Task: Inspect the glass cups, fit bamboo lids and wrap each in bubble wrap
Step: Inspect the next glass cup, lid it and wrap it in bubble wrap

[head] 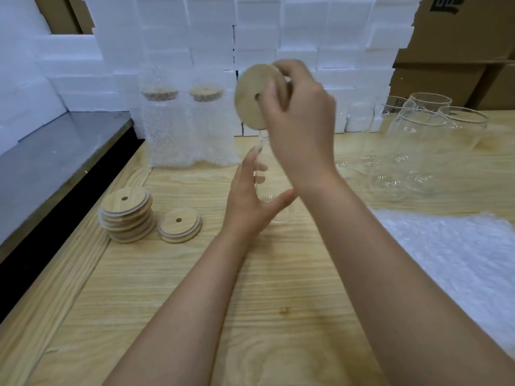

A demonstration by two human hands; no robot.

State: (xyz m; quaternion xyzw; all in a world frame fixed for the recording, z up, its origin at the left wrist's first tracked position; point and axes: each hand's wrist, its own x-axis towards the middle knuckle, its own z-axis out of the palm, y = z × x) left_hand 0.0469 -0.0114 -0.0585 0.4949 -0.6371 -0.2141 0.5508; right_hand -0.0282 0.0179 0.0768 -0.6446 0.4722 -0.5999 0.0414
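A clear glass cup (264, 174) stands on the wooden table (250, 288), and my left hand (250, 196) wraps around its lower part. Above the cup's mouth my right hand (298, 118) holds a round bamboo lid (250, 98), tilted on edge, its hole showing. A stack of bamboo lids (126, 214) and a shorter pile of lids (179, 224) lie to the left. Two lidded cups wrapped in bubble wrap (160, 126) (210, 126) stand at the back. Several bare glass cups (429, 135) stand at the right.
A sheet of bubble wrap (457, 252) lies on the table at the right. White foam blocks (209, 37) form a wall behind. Cardboard boxes (459, 51) are stacked at the back right. A grey metal surface (55, 157) borders the table on the left.
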